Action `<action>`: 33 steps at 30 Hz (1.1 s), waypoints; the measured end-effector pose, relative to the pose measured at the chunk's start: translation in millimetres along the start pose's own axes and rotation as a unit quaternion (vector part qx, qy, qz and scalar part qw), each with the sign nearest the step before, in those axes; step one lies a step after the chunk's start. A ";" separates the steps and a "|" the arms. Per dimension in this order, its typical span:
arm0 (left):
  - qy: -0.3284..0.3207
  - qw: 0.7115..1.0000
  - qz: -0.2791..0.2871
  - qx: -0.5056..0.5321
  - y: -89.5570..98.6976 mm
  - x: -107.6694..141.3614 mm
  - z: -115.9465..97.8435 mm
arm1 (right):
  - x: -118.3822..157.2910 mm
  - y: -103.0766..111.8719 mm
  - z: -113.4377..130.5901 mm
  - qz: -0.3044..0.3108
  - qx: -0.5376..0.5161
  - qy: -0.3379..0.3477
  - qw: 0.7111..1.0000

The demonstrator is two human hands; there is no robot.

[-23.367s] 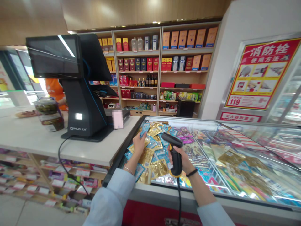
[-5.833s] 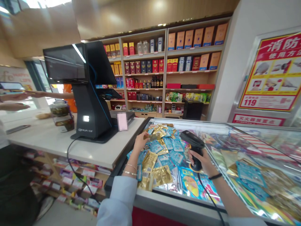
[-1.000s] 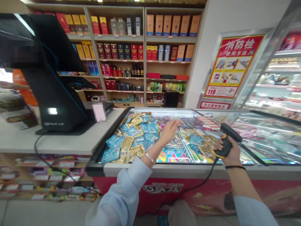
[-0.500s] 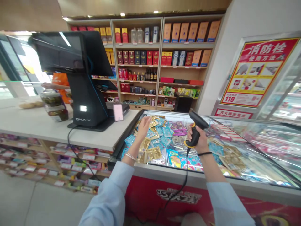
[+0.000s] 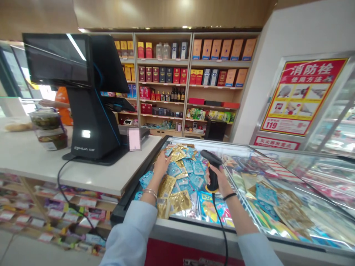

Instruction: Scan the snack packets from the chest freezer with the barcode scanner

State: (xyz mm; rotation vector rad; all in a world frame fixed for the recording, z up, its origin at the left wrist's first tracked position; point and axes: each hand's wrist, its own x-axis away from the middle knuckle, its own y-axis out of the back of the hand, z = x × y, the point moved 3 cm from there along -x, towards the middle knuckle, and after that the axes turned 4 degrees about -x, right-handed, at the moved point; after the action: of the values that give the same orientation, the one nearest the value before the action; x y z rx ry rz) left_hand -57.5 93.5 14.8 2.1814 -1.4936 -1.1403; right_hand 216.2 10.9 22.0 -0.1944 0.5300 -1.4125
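My left hand [image 5: 162, 164] is low over the heap of packets at the left side of the glass-topped chest. Its fingertips pinch a small blue packet [image 5: 168, 152]; part of that grip is hidden. A black barcode scanner [image 5: 213, 171] with yellow trim is held by its handle in my right hand [image 5: 222, 181], head up, cable hanging down past the chest's front edge. Beneath both hands lie gold packets [image 5: 179, 201] and more blue packets [image 5: 198, 167]. A bright yellow-and-blue packet [image 5: 209, 207] lies near the front.
Left of the chest, a white counter [image 5: 91, 171] holds a black checkout terminal [image 5: 91, 129] and stacked plastic tubs [image 5: 51, 129]. A sliding glass lid [image 5: 277, 177] covers the chest's right part. Boxed goods fill shelves [image 5: 163, 87] behind. A person in orange [image 5: 63, 105] stands beyond the counter.
My left hand has come down onto the packets, fingertips now at a blue one. The scanner in my right hand has moved left and lower. The view has shifted closer to the chest.
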 end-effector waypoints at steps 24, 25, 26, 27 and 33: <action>-0.002 0.988 0.062 0.141 3.7 -3.7 3.1 | 3.6 -1.0 -2.5 0.025 0.033 0.026 0.999; 0.013 0.980 0.052 0.191 4.5 -3.0 0.3 | 3.8 -0.8 -1.5 0.032 0.035 0.029 0.998; 0.033 0.969 0.042 0.240 4.7 -2.3 -2.0 | 4.0 -0.3 -0.1 0.038 0.036 0.032 0.998; 0.055 0.956 0.031 0.288 4.7 -1.7 -3.6 | 4.3 0.4 1.7 0.043 0.037 0.036 0.998; 0.112 0.921 -0.142 0.346 14.3 -1.3 0.1 | 9.6 -0.3 11.6 0.079 0.079 0.021 0.993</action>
State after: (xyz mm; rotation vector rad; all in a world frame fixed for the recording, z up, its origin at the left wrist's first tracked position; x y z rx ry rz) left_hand -67.3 88.4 23.9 2.9451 -1.6845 -0.4063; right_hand 221.9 -0.5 29.9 0.0044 0.4555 -1.2984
